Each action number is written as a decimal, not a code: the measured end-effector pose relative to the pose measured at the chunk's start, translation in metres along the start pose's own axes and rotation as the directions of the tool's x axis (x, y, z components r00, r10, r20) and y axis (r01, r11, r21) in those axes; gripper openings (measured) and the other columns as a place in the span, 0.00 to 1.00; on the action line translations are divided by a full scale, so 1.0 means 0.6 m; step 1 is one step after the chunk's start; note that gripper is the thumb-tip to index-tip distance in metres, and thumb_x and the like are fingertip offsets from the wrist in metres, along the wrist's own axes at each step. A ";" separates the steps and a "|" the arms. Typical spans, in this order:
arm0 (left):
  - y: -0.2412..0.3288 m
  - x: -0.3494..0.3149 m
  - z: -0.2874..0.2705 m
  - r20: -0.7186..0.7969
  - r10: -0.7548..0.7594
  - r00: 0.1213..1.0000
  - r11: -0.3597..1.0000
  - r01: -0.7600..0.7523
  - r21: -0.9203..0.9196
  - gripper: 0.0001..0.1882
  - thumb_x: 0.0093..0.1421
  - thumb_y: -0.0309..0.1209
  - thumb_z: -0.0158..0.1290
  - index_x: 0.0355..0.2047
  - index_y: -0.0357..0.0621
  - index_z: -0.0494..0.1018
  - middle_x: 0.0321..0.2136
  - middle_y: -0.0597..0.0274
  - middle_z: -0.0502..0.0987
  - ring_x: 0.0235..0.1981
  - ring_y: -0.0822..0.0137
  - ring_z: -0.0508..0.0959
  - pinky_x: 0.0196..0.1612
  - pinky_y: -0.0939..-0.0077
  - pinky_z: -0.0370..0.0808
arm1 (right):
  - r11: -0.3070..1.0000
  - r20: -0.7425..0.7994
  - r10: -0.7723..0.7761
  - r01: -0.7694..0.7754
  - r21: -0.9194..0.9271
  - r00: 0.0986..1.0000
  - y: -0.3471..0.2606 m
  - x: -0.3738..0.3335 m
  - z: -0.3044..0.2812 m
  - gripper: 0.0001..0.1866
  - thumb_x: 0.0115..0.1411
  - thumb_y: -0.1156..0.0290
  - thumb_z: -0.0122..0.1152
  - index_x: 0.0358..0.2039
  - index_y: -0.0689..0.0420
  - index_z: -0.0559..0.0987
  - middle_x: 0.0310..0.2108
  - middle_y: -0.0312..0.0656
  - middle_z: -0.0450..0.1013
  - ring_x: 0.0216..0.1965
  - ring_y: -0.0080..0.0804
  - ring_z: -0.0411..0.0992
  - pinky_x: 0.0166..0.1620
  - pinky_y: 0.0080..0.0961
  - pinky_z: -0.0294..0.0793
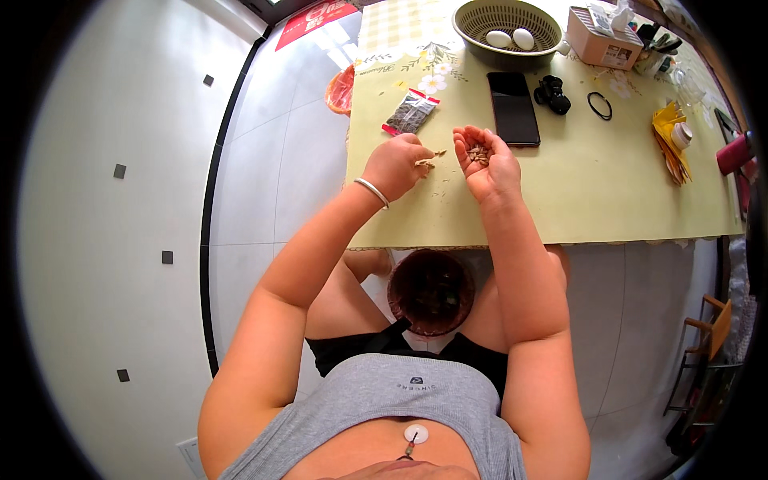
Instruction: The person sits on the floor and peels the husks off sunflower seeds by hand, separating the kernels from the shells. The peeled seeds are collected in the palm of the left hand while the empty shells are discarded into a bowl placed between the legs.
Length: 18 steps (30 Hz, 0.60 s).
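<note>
My right hand (490, 170) is turned palm up and cupped round a small heap of tan seeds (478, 154). To its left, my left hand (390, 166), with a silver bangle at the wrist, is low over the table with its fingers drawn together. Pale seeds (426, 164) show at those fingertips; whether some rest on the table I cannot tell. Small dark crumbs (439, 193) lie between the hands, nearer the table edge. Just beyond my left hand is a clear packet (411, 112) with red ends and dark contents.
A black phone (514, 112) lies beyond my right hand, beside a small black device (552, 95) and a black band (599, 106). Farther back are a basket (472, 40) holding two eggs and a pink tissue box (596, 46). A yellow packet (670, 144) lies right. Below the table (592, 216) stands a bin (400, 298).
</note>
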<state>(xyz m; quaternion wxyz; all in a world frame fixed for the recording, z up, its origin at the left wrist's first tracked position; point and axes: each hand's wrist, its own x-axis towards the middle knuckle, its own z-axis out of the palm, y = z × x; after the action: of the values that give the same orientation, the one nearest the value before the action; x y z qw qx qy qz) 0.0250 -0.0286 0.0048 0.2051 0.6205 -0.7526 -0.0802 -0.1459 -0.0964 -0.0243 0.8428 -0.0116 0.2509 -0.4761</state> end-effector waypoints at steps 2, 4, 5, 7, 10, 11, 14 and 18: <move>-0.008 -0.002 0.011 0.026 0.017 1.000 1.000 -0.017 0.010 0.11 0.47 0.23 0.62 0.34 0.46 0.82 0.29 0.59 0.77 0.29 0.60 0.78 0.35 0.71 0.76 | 0.998 0.058 0.031 -0.034 0.051 0.998 -0.003 0.000 -0.004 0.15 0.68 0.70 0.44 0.37 0.70 0.74 0.39 0.57 0.75 0.42 0.41 0.76 0.45 0.30 0.81; -0.011 0.000 0.016 0.042 0.040 0.998 0.999 -0.041 0.025 0.11 0.48 0.23 0.61 0.33 0.48 0.82 0.28 0.60 0.77 0.29 0.60 0.78 0.34 0.71 0.76 | 0.982 0.147 0.061 -0.086 0.169 0.987 -0.004 0.014 -0.019 0.15 0.68 0.69 0.44 0.38 0.69 0.75 0.40 0.56 0.76 0.42 0.41 0.76 0.45 0.29 0.81; -0.011 0.003 0.017 0.045 0.055 0.997 0.998 -0.057 0.034 0.11 0.48 0.23 0.61 0.33 0.48 0.82 0.27 0.60 0.77 0.29 0.60 0.78 0.34 0.70 0.76 | 0.954 0.287 0.092 -0.167 0.247 0.953 -0.005 0.022 -0.030 0.16 0.69 0.68 0.44 0.39 0.68 0.75 0.41 0.56 0.76 0.43 0.42 0.76 0.46 0.30 0.81; -0.013 0.004 0.018 0.046 0.095 0.994 0.993 -0.098 0.069 0.09 0.48 0.23 0.60 0.31 0.49 0.82 0.26 0.61 0.77 0.28 0.60 0.78 0.33 0.69 0.76 | 0.865 0.555 0.110 -0.354 0.355 0.824 -0.009 0.025 -0.035 0.17 0.69 0.66 0.43 0.39 0.67 0.76 0.43 0.55 0.76 0.45 0.44 0.76 0.48 0.32 0.80; -0.016 0.002 0.022 0.034 0.162 0.986 0.978 -0.165 0.127 0.06 0.48 0.23 0.58 0.28 0.47 0.80 0.24 0.60 0.76 0.26 0.58 0.76 0.31 0.66 0.75 | 0.946 0.314 0.036 -0.133 0.294 0.949 0.003 0.004 -0.004 0.21 0.71 0.61 0.39 0.43 0.66 0.75 0.47 0.56 0.74 0.52 0.49 0.72 0.56 0.39 0.74; -0.015 0.003 0.023 0.023 0.179 0.984 0.974 -0.181 0.135 0.05 0.48 0.23 0.58 0.27 0.47 0.80 0.23 0.60 0.75 0.25 0.58 0.76 0.30 0.66 0.75 | 0.950 0.317 0.033 -0.128 0.286 0.948 0.008 0.001 0.001 0.22 0.71 0.60 0.37 0.44 0.66 0.74 0.49 0.57 0.73 0.54 0.50 0.70 0.58 0.41 0.71; -0.012 0.004 0.028 -0.025 0.162 0.987 0.979 -0.157 0.131 0.03 0.47 0.23 0.57 0.24 0.45 0.77 0.22 0.58 0.74 0.25 0.56 0.75 0.30 0.65 0.75 | 0.955 0.329 0.030 -0.124 0.269 0.944 0.015 0.000 0.009 0.27 0.72 0.56 0.30 0.51 0.66 0.70 0.55 0.57 0.68 0.61 0.51 0.63 0.64 0.47 0.61; -0.011 0.003 0.030 -0.041 0.071 0.997 0.996 -0.068 0.066 0.02 0.46 0.22 0.55 0.21 0.43 0.73 0.21 0.57 0.72 0.25 0.55 0.75 0.31 0.63 0.74 | 0.968 0.289 0.031 -0.101 0.231 0.957 0.017 -0.005 0.013 0.28 0.72 0.55 0.28 0.53 0.66 0.68 0.58 0.56 0.66 0.61 0.51 0.63 0.63 0.47 0.62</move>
<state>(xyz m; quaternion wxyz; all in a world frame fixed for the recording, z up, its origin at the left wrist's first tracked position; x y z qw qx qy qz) 0.0231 -0.0343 -0.0137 0.2040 0.6020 -0.7712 -0.0350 -0.1358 -0.0901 -0.0189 0.8805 0.0323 0.0678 -0.4681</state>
